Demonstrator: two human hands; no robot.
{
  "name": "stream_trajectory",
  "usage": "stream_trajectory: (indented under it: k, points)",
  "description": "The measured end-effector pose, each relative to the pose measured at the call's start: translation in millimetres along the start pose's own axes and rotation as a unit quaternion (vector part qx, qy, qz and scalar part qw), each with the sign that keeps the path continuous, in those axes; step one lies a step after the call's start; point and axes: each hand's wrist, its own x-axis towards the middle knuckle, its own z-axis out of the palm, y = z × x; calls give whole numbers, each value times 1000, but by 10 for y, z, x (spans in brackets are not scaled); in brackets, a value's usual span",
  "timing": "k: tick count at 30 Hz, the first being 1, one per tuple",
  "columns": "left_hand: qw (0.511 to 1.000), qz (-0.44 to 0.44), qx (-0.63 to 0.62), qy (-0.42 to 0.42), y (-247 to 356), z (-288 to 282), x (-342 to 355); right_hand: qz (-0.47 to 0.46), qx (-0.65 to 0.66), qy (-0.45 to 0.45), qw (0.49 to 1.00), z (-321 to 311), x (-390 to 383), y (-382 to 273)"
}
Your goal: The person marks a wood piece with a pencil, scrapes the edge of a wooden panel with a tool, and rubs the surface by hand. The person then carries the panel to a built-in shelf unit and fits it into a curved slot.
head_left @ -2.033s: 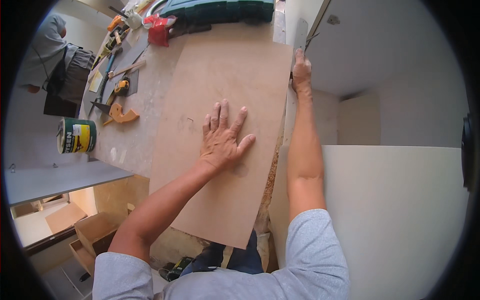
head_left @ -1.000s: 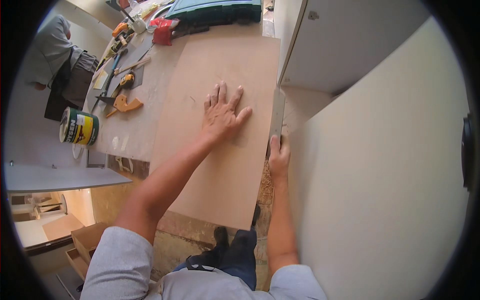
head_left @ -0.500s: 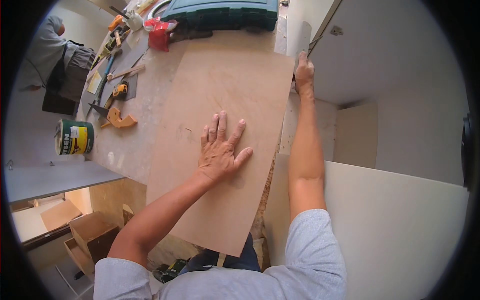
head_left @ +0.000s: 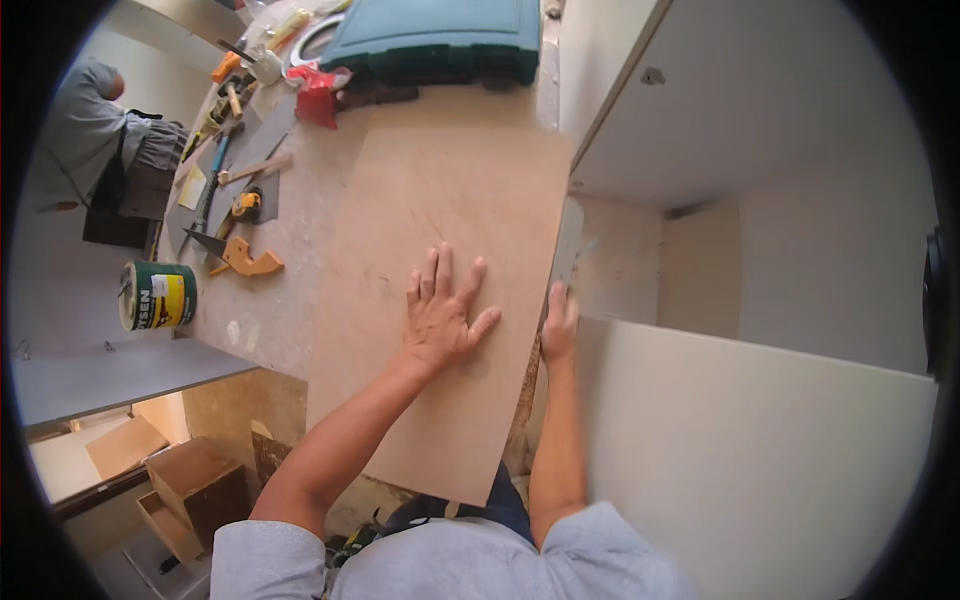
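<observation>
A thin light-brown wooden board [head_left: 450, 180] lies lengthwise in front of me, its near end reaching past the worktable toward my body. Pressed flat on the middle of the board, my left hand [head_left: 440, 315] has its fingers spread. My right hand [head_left: 560, 325] is closed around a grey hand plane [head_left: 567, 240], held along the board's right edge. The tool's rounded flat side shows beyond my fingers; the grip itself is mostly hidden. Faint dark scratches mark the board's face.
A teal tool case [head_left: 440, 35] sits beyond the board, beside a red packet [head_left: 318, 95]. On the worktable [head_left: 255, 310] to the left lie a handsaw [head_left: 245, 258], a tape measure [head_left: 246, 207] and a hammer [head_left: 220, 150]. A paint tub [head_left: 160, 295], a pale panel [head_left: 740, 430] and another person [head_left: 90, 130] flank it.
My right hand has drawn the hand plane back toward me along the board's right edge. My left hand stays flat on the board. The view has shifted slightly.
</observation>
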Motion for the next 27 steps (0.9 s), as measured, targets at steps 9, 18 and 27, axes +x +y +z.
stream_trajectory:
  k: [9,18,27]
  points:
    - [1000,10,-7,-7,59,-14,1,-9,47,10,999,223,1886,-407]
    - [1000,-2,3,7,30,-29,67,-24,113,-25,993,-68,-426,8]
    - [1000,11,-5,19,75,-10,33,-25,28,43,998,133,1027,-115]
